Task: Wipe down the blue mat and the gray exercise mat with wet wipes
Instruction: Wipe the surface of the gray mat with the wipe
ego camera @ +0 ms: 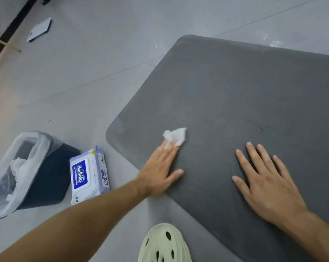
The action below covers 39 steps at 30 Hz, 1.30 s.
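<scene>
The gray exercise mat (235, 103) lies flat on the floor and fills the right half of the view. My left hand (160, 171) lies flat near the mat's left edge, its straight fingertips pressing a crumpled white wet wipe (176, 136) onto the mat. My right hand (262, 178) rests flat on the mat with fingers spread, a little to the right of the left hand. A pack of wet wipes (89, 175) with a blue label lies on the floor left of the mat. No blue mat is in view.
A dark bin (44, 178) lined with a clear bag holds used wipes, left of the pack. A pale green clog (163, 244) shows at the bottom edge. A flat white board (40, 29) lies on the gray floor at the far left.
</scene>
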{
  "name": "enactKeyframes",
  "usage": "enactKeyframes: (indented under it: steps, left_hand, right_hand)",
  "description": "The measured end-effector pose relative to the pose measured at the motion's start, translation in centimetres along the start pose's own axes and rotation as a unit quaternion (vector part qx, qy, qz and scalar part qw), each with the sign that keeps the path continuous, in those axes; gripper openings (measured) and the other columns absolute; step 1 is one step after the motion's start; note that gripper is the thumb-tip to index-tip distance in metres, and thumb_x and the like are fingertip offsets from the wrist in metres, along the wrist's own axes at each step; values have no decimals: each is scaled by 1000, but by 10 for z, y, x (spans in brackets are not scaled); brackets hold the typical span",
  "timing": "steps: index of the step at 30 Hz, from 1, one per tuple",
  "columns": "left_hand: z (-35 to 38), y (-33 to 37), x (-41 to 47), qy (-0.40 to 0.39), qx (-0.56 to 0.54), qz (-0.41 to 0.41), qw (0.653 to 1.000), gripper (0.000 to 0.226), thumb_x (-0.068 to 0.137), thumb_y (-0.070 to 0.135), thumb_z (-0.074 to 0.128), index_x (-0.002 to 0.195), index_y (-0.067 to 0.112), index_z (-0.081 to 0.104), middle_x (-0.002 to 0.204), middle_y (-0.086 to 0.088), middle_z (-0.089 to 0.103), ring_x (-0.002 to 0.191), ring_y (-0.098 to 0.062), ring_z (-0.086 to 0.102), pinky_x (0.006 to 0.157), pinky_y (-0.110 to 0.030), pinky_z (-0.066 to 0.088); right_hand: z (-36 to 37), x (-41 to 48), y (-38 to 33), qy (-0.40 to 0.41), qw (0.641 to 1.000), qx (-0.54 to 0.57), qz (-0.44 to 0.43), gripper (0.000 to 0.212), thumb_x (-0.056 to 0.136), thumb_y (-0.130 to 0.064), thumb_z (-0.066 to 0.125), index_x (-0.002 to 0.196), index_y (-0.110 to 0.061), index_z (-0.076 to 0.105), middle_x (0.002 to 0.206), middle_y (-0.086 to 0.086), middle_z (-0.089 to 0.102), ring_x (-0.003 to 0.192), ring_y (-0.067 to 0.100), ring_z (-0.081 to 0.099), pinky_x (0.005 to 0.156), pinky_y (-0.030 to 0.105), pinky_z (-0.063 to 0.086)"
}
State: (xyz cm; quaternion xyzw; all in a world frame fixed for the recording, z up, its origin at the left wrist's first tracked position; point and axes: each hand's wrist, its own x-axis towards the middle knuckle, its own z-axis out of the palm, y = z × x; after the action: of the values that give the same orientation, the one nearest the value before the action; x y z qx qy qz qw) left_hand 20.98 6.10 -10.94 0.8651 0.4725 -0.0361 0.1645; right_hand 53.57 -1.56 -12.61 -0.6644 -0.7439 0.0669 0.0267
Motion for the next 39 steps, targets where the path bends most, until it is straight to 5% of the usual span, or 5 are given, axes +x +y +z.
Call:
enactKeyframes:
  steps: [5, 16, 23, 32, 39]
  left_hand:
    - [5, 20, 12, -37, 54, 90, 994, 74, 107, 58, 25, 166, 18, 9, 174, 4, -4, 159, -12, -10, 129, -37, -3]
    - [-24, -127, 14, 91, -60, -360, 927, 81, 102, 64, 27, 165, 13, 18, 172, -7, 17, 159, -26, 12, 129, -46, 12]
    - [-6, -2, 58, 46, -32, -91, 994, 86, 98, 70, 19, 166, 19, 5, 172, 4, -5, 158, -13, -13, 130, -40, 2]
    - [1, 75, 97, -37, 74, 142, 986, 75, 105, 60, 18, 166, 18, 8, 174, 3, -1, 159, -12, -11, 128, -32, -6]
    - [-24, 6, 125, 48, 2, -191, 980, 73, 106, 56, 25, 166, 16, 13, 174, 0, 7, 160, -20, 3, 129, -39, 4]
  right_hand:
    - [-1, 2, 6, -11, 1000, 0, -12, 74, 101, -61, 25, 163, -19, 32, 170, 9, 25, 157, 30, 22, 123, 53, 26]
    - [4, 1, 6, -15, 1000, -6, -10, 74, 103, -62, 24, 164, -20, 25, 172, 9, 19, 159, 29, 18, 124, 54, 24]
    - [-1, 4, 11, -4, 1000, -11, -21, 78, 101, -65, 27, 162, -17, 31, 171, 7, 24, 158, 26, 22, 123, 52, 28]
    - [-22, -10, 72, -20, 987, -15, 159, 81, 97, -71, 19, 161, -23, 36, 169, 7, 29, 156, 29, 25, 121, 54, 29]
    - [-28, -49, 108, -38, 977, -11, 207, 80, 97, -69, 20, 161, -23, 36, 168, 7, 30, 155, 29, 26, 119, 55, 32]
